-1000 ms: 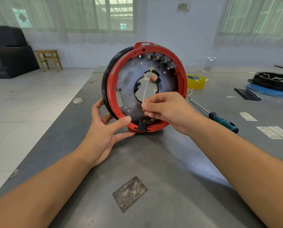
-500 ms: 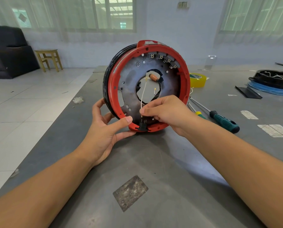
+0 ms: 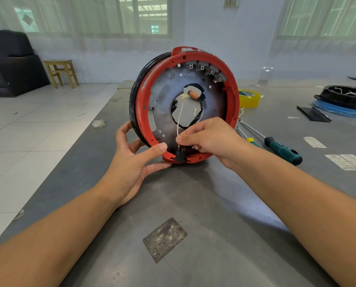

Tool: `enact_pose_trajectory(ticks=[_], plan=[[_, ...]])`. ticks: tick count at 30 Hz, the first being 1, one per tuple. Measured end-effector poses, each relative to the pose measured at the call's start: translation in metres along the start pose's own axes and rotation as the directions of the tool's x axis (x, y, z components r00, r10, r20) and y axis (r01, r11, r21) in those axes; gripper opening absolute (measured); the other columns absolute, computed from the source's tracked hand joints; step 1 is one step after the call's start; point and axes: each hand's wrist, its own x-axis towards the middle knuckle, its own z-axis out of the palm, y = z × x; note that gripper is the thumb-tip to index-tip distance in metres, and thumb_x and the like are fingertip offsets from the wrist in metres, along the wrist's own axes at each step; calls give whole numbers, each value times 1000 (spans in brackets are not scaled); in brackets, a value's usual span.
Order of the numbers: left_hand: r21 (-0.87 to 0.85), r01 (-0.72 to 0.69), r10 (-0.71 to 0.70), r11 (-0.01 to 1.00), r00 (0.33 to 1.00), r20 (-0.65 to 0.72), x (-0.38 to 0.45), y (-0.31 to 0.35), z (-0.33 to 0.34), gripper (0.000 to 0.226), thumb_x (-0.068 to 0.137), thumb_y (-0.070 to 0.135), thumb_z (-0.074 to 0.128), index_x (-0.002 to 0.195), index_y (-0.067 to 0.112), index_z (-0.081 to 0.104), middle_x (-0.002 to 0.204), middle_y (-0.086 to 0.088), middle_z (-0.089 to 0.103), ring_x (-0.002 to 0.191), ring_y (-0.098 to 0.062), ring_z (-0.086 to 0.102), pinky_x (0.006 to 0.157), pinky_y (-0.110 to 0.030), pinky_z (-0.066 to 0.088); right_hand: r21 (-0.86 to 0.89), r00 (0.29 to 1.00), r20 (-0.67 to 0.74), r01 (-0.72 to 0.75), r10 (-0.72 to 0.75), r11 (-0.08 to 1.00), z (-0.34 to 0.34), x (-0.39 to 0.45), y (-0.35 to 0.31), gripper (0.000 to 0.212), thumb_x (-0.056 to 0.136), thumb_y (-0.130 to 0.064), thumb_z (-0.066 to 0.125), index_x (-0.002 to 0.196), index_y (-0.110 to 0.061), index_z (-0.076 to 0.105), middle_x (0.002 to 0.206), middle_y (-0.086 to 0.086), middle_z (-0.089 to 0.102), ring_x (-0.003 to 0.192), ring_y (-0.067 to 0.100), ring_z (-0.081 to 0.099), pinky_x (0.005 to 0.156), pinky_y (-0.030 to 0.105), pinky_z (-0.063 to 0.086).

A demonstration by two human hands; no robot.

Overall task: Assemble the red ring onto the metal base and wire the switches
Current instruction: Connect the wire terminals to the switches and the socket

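wiring step: your left hand (image 3: 131, 162) grips red ring (image 3: 140, 112) at 6 o'clock; right hand (image 3: 206, 137) pinches white wire (image 3: 179, 119) above black switch (image 3: 180, 155). next: seat connector squarely on prong.

Bright daylight is entering through the curtained rear windows (image 3: 144, 15), forearms are casting soft shadows on the grey metal tabletop (image 3: 224, 204), edges are bowing with wide-angle distortion.
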Motion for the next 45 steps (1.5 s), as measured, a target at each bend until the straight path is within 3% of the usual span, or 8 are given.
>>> enact_pose_trajectory(ticks=[15,20,25,30,36,39,42,45], plan=[[-4,4,-4,1000,1000,-27,0,1,1,88,65,15,95,131,45,46,126,-16,70,107,-40,76,80,-59,63,-142,994,78,83,-72,986,-10,-2,-5,7,81,-28,85,79,-23,81,60,-7,68,52,0,57,52,17,46],[-27,23,-24,999,999,-36,-2,4,3,87,71,5,90,134,43,45,129,-17,68,110,-37,75,78,-61,63,-231,984,78,172,-158,958,-9,-2,-3,8,86,-28,82,82,-21,80,54,-19,65,49,-5,58,46,8,40],[-157,49,-55,986,998,-30,-4,5,9,92,71,-6,83,140,41,46,120,-20,62,124,-45,66,81,-67,60,-291,971,109,235,-212,927,-7,-3,-4,9,88,-29,79,81,-23,79,73,0,75,53,-3,61,51,9,45],[-195,58,-63,979,998,-18,-6,7,12,92,74,-8,76,145,42,46,114,-17,63,117,-40,71,80,-66,60,-327,963,118,270,-244,906,-7,-1,-3,11,88,-30,79,79,-25,78,67,-4,70,53,-2,61,51,9,45],[-198,68,-75,978,997,-31,-6,8,13,93,74,-7,76,146,42,44,117,-17,63,122,-42,67,80,-65,60,-356,953,137,302,-270,884,-6,-2,-3,12,91,-31,76,83,-22,77,74,2,74,58,0,64,55,8,44],[-203,67,-76,977,996,-38,-6,7,12,92,75,-7,77,146,42,45,119,-19,63,123,-45,66,80,-66,60,-373,950,142,313,-280,874,-6,-3,-4,11,91,-32,76,84,-23,77,76,2,74,62,7,67,58,14,47],[-205,64,-74,977,996,-42,-6,5,11,93,75,-8,78,146,42,44,122,-21,61,123,-47,66,82,-66,60,-381,944,157,329,-290,864,-6,-5,-5,11,92,-31,75,85,-22,77,77,2,75,60,3,62,60,12,46],[-209,64,-75,976,996,-42,-6,4,10,93,76,-8,78,146,42,43,126,-27,61,122,-48,66,82,-66,60,-413,941,173,338,-292,845,-5,-6,-6,11,93,-32,73,88,-23,78,80,-1,75,65,3,62,80,18,44]])
